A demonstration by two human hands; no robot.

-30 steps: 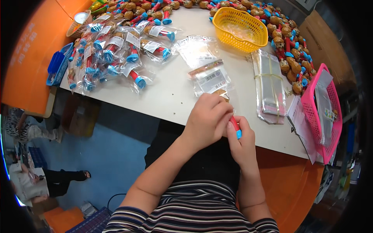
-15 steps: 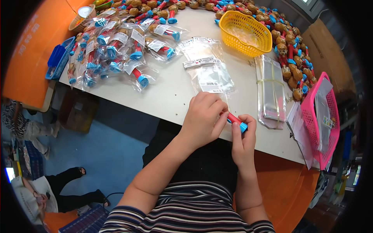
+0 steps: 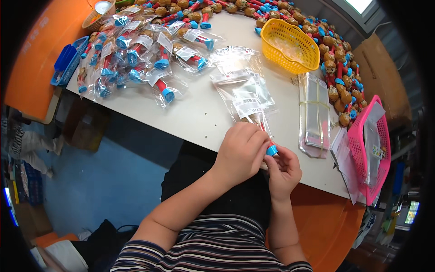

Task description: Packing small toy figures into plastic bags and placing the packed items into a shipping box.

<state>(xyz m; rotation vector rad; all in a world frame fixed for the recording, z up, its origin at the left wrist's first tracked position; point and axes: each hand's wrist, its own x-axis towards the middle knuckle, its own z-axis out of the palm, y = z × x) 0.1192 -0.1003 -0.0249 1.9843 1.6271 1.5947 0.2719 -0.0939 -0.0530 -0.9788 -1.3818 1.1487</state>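
Both hands meet at the table's near edge around a toy figure (image 3: 271, 148) with a red body and a blue base. My left hand (image 3: 242, 148) curls over the toy's body and the lower end of a clear plastic bag (image 3: 247, 105) with a white label. My right hand (image 3: 284, 171) is closed at the blue base, thumb and fingertips pressed to it. A bit of brown and red shows at the bag's lower end, beside my left fingers; how far the toy sits inside is partly hidden. More flat clear bags (image 3: 238, 56) lie just beyond.
Bagged toys (image 3: 136, 52) are heaped at left, near a blue basket (image 3: 74, 61). Loose toys (image 3: 337, 68) line the far and right edges. A yellow basket (image 3: 290, 47), a banded bag stack (image 3: 314, 115) and a pink basket (image 3: 370, 149) stand at right.
The toy has tilted more upright, and its blue base has moved slightly left. The labelled bag has come nearer and now reaches my left hand. My right fingers have curled in more at the base.
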